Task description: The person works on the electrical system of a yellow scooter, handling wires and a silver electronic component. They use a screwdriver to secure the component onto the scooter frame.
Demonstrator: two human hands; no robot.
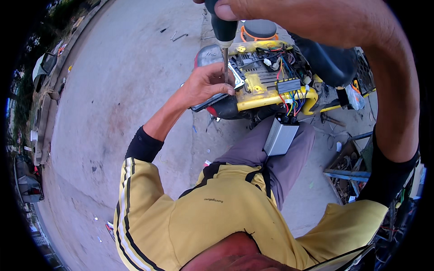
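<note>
At the top, my right hand (257,11) is wrapped round the dark handle of a screwdriver (224,29). Its metal shaft points down to a silver metal bracket (237,77) on the rear of a yellow vehicle frame (260,103). My left hand (205,85) is closed, thumb and fingers gathered round the lower end of the shaft. Whatever is pinched there is too small or hidden to name. Under that hand lies a dark, flat part (210,103). Red and clear tail-light plastic (209,55) shows beside the bracket.
Coloured wires and a finned module (288,86) sit on the frame. A silver controller box (281,137) hangs from wires by my leg. The black seat (332,61) juts up at the right. Beyond stands an orange-rimmed stool (260,29); tools (180,37) lie on the concrete.
</note>
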